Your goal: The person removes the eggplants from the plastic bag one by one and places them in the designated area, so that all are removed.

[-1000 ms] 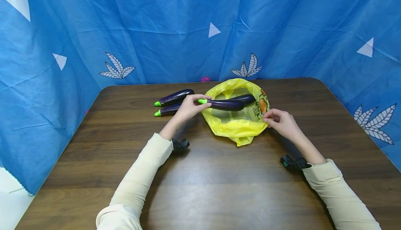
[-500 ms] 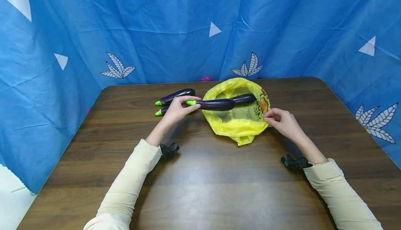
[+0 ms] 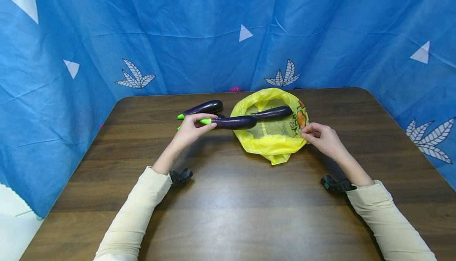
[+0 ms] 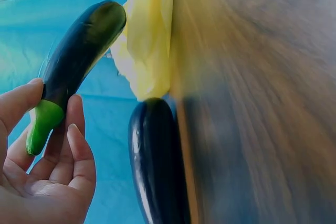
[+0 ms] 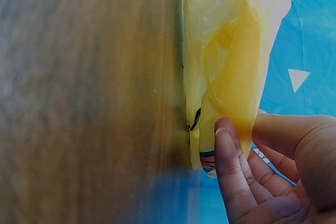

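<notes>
Between thumb and fingers my left hand (image 3: 190,129) pinches a dark purple eggplant (image 3: 236,122) near its green stem. That eggplant is raised off the table in the left wrist view, its blunt end by the bag's left rim in the head view. My right hand (image 3: 323,139) pinches the right rim of a yellow plastic bag (image 3: 267,140), which stands with its mouth spread wide. Inside the bag lies another eggplant (image 3: 274,113), its stem end hidden. Behind my left hand an eggplant (image 3: 206,107) rests on the table, and one more is mostly covered by that hand.
The brown wooden table (image 3: 249,209) runs up to a blue patterned curtain (image 3: 199,35) behind the bag. Its left and right edges show. A black wrist device (image 3: 181,176) is on my left wrist, and a similar one on the right.
My left hand has moved left and slightly toward me with the eggplant, drawing it from over the bag's middle to its left rim. The right hand has stayed on the bag.
</notes>
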Motion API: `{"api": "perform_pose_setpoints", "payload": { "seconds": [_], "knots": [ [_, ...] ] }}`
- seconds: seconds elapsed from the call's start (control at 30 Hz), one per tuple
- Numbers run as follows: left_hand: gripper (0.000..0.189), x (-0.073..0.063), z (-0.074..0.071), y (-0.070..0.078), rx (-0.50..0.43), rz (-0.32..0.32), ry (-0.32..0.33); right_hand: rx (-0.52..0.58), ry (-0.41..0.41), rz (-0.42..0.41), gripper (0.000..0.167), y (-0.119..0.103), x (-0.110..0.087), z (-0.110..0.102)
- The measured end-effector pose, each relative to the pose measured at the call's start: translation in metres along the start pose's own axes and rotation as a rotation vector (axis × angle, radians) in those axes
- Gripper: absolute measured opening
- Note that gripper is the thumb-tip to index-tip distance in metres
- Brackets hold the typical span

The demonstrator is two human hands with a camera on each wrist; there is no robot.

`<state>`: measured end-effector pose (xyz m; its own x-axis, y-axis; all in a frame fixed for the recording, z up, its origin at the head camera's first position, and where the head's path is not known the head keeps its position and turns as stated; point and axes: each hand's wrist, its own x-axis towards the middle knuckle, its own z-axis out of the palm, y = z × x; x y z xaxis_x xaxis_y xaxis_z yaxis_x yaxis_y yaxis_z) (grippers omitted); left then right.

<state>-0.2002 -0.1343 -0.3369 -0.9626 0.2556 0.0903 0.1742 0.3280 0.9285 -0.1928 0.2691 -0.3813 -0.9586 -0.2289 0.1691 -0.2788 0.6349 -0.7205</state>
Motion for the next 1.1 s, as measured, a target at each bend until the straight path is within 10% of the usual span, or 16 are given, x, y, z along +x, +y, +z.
{"api": "perform_pose_setpoints", "payload": {
  "seconds": [0.17, 0.47, 1.1],
  "knots": [
    [0.029, -0.016, -0.009, 0.011, 0.017, 0.005, 0.028, 0.0, -0.007, -0.003, 0.015, 0.002, 0.0, -0.001],
    [0.033, -0.023, -0.029, -0.024, 0.028, 0.007, 0.062, 0.0, -0.009, -0.01, 0.013, 0.001, -0.001, -0.001],
    [0.042, -0.053, -0.063, -0.039, 0.055, -0.054, 0.141, -0.009, -0.01, -0.012, 0.014, 0.0, -0.001, -0.001]
  ]
}}
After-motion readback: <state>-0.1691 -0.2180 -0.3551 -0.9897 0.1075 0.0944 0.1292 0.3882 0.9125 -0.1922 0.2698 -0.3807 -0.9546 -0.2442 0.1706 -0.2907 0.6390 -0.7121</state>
